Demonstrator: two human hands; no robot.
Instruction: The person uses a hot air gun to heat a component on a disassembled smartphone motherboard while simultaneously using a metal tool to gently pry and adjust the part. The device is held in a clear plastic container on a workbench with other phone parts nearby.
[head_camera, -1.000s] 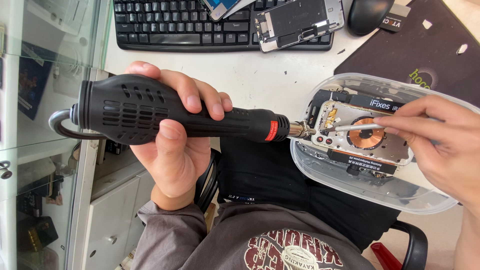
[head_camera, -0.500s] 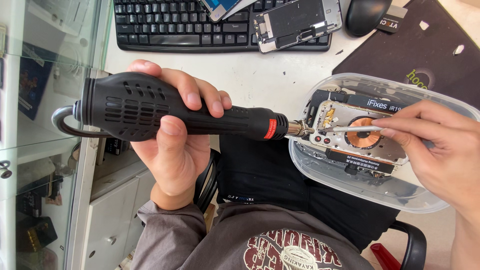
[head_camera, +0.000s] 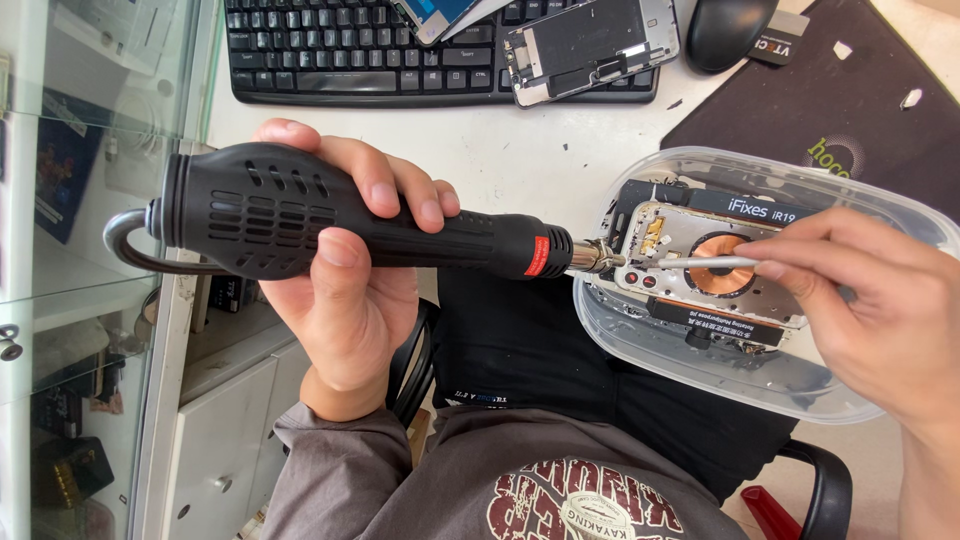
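My left hand (head_camera: 345, 290) grips a black hot-air tool (head_camera: 340, 225) with a red ring near its metal nozzle (head_camera: 592, 257). The nozzle points right at an opened phone back housing (head_camera: 700, 260) with a copper coil (head_camera: 722, 265), clamped in a black fixture inside a clear plastic tray (head_camera: 700, 370). My right hand (head_camera: 865, 320) holds thin metal tweezers (head_camera: 705, 263) whose tip lies near the nozzle, over the housing's left end.
A black keyboard (head_camera: 400, 60) lies at the top with a phone frame (head_camera: 590, 45) resting on it. A black mouse (head_camera: 730, 30) and a dark mat (head_camera: 840, 100) sit at the upper right. A glass cabinet (head_camera: 90, 270) stands on the left.
The tray and my right hand have shifted slightly left and down, toward the nozzle. The hot-air tool stays in nearly the same place.
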